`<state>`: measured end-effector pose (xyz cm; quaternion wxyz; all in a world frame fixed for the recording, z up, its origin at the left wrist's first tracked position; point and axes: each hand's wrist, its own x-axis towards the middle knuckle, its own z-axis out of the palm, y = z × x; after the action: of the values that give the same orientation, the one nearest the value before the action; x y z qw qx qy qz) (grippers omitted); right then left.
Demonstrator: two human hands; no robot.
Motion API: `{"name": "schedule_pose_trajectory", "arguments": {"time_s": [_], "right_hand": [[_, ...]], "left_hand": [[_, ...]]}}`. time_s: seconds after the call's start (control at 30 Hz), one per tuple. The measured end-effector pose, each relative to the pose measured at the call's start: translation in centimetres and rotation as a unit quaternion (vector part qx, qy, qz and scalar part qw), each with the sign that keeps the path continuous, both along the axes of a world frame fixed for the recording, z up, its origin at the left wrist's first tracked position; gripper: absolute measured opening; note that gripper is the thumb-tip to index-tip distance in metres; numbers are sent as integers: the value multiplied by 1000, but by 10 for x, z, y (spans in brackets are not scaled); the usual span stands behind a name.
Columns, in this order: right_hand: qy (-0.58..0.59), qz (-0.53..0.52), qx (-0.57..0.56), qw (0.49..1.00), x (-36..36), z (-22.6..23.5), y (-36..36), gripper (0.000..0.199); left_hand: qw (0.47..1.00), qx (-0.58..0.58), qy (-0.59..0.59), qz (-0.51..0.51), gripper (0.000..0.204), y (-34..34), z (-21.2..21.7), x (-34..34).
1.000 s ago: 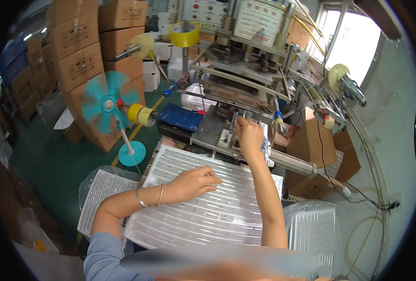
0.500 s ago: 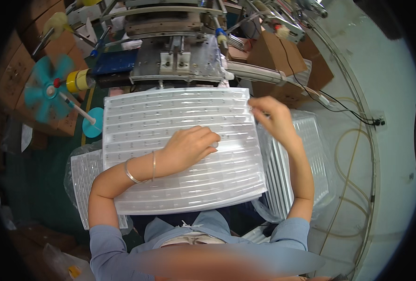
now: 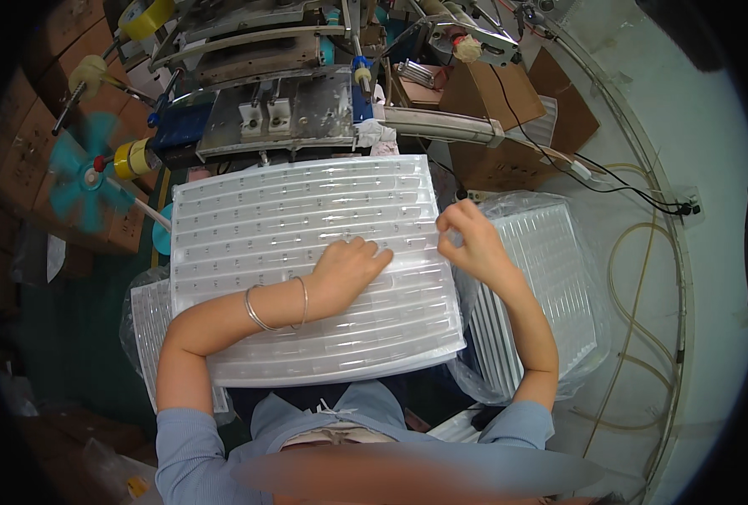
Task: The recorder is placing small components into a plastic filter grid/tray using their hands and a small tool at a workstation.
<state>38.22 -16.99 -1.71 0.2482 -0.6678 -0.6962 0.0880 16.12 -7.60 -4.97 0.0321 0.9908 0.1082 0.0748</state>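
Note:
A white ribbed tray (image 3: 307,353) lies in front of me, lined with rows of clear slender tubes (image 3: 307,206) that carry small dark marks. My left hand (image 3: 349,271) rests over the middle of the rows with its fingers curled; what they hold, if anything, is hidden. At the tray's right edge, my right hand (image 3: 472,244) is closed in a pinch, thumb against fingertips. Anything between those fingertips is too small to make out.
Beyond the tray stands a metal machine (image 3: 323,109). More ribbed trays in clear plastic lie at the right (image 3: 551,278) and lower left (image 3: 151,316). A turquoise fan (image 3: 92,172) turns at the left near cardboard boxes (image 3: 12,151). An open carton (image 3: 496,101) and cables (image 3: 626,194) are at the right.
My right hand has moved down and slightly left along the tray's right edge. A small whitish round thing seen at my left fingertips earlier no longer shows. The view has shifted slightly.

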Motion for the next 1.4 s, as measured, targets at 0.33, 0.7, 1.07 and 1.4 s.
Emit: {"name": "schedule_pose_trajectory", "arguments": {"time_s": [0.33,0.7,1.07,1.4], "right_hand": [[157,-106,73,979,13,3,15,15],[185,-99,115,971,15,15,22,14],[298,-82,123,943,30,10,33,25],[202,-6,222,954,-54,24,150,26]], "left_hand": [[984,-31,-161,-68,23,-9,-33,47],[978,-109,-173,-43,36,-13,-37,81],[911,60,-352,206,34,122,29,-20],[900,212,-236,298,28,193,57,3]]}}
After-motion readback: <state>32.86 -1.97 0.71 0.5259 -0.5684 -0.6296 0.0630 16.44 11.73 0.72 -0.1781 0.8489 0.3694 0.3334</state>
